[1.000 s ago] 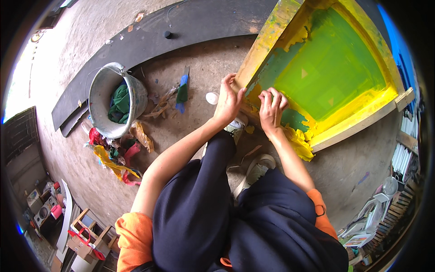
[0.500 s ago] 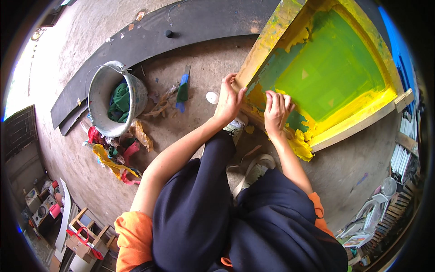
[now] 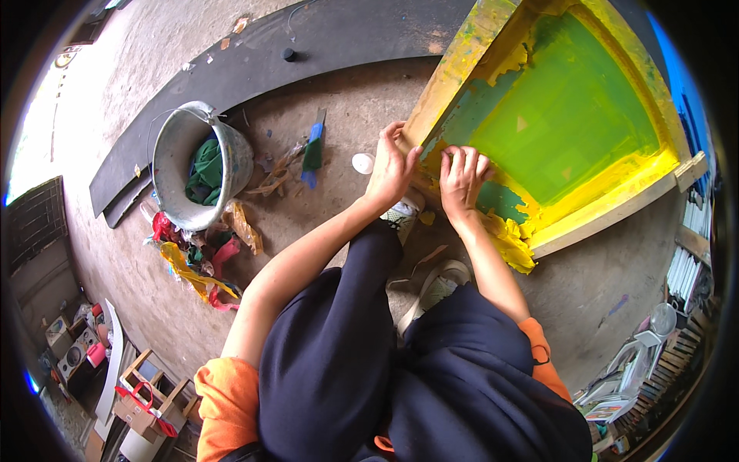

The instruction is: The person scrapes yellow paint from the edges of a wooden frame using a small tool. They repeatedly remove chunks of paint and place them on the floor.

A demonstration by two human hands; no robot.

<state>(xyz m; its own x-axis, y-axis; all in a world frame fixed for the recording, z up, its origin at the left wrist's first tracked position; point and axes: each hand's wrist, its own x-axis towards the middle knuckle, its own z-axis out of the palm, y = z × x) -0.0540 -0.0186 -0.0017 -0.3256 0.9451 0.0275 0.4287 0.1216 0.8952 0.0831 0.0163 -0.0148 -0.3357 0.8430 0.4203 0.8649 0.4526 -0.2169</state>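
A screen-printing frame (image 3: pixel 612 219) of wood leans up at the right, its green mesh (image 3: pixel 573 115) edged with yellow, paint-covered tape. My left hand (image 3: pixel 391 171) is closed around the frame's near left corner, thumb on the inner side. Beside it, my right hand (image 3: pixel 462 181) presses its curled fingers together at the yellow tape (image 3: pixel 433 160) along the inner edge; the fingertips partly hide what they pinch. A crumpled, peeled piece of yellow tape (image 3: pixel 508 245) hangs over the frame's near edge, under my right wrist.
A grey bucket (image 3: pixel 242 162) with green cloth (image 3: pixel 205 173) stands at left, above a heap of coloured tape scraps (image 3: pixel 192 269). A blue-and-green-stained scraper (image 3: pixel 312 152) and a white round lid (image 3: pixel 362 163) lie on the concrete floor. A dark curved board (image 3: pixel 231 81) runs behind.
My right hand has shifted slightly left and up along the inner edge, nearer my left hand, and its fingers are curled further. My left hand keeps its hold on the corner.
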